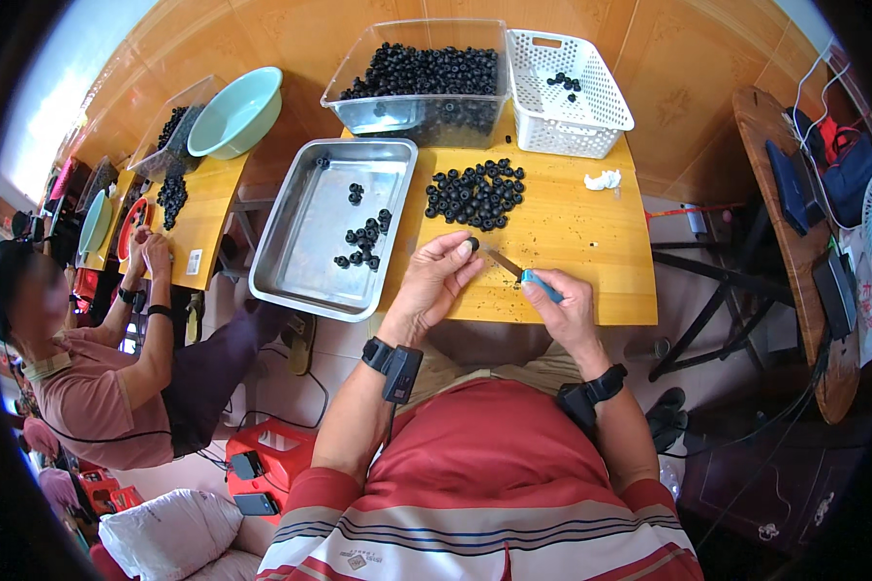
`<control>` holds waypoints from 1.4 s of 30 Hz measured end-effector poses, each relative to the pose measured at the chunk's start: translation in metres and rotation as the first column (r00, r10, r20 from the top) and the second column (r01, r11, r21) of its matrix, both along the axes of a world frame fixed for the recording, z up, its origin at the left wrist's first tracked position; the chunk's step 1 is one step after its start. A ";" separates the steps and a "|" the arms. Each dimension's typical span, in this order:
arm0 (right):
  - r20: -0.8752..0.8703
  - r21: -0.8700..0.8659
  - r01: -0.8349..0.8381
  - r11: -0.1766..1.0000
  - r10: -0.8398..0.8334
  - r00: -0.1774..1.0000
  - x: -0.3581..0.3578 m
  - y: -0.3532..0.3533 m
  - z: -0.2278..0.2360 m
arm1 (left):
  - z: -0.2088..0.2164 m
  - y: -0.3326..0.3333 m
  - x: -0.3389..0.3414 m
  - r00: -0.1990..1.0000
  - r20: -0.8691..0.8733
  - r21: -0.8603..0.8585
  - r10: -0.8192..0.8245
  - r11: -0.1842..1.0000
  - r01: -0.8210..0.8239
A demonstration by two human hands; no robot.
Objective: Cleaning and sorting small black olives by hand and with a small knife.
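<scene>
Between the thumb and fingers of my left hand (432, 279) is a small black round part (473, 244), held over the near part of the yellow wooden table (591, 242). My right hand (566, 310) is closed around the blue handle of a knife (543, 287). Its narrow blade points up and left toward the held part; whether they touch, I cannot tell. Just beyond my hands lies a loose pile of similar black parts (475, 192), some showing a hole. To the left, a shallow metal tray (295, 228) carries several more, mostly at its right side.
At the back stand a clear plastic bin (368, 114) heaped with black parts and a white perforated basket (570, 137) holding a few. Crumpled white tissue (603, 181) and dark crumbs lie on the table. A co-worker (107, 368) sits at another table on the left, near a green basin (237, 114).
</scene>
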State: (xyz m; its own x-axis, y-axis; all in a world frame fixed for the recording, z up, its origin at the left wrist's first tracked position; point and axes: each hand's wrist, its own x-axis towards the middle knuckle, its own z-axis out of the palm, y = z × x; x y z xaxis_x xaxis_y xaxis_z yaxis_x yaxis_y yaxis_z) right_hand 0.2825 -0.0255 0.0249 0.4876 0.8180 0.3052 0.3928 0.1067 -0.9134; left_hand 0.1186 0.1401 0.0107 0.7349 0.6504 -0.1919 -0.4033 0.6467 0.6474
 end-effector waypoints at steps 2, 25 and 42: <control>0.042 -0.035 -0.015 0.999 0.017 0.999 0.000 -0.001 0.003 | 0.002 -0.002 0.000 0.999 0.031 -0.019 -0.013 1.000 0.014; -0.050 -0.020 0.001 1.000 -0.002 0.999 0.006 -0.002 0.001 | 0.019 -0.009 -0.008 0.997 0.080 0.069 -0.022 0.997 0.016; 0.024 0.005 -0.104 0.995 0.104 0.994 0.007 -0.005 -0.001 | 0.016 -0.015 -0.007 0.994 0.092 0.038 -0.055 0.998 0.052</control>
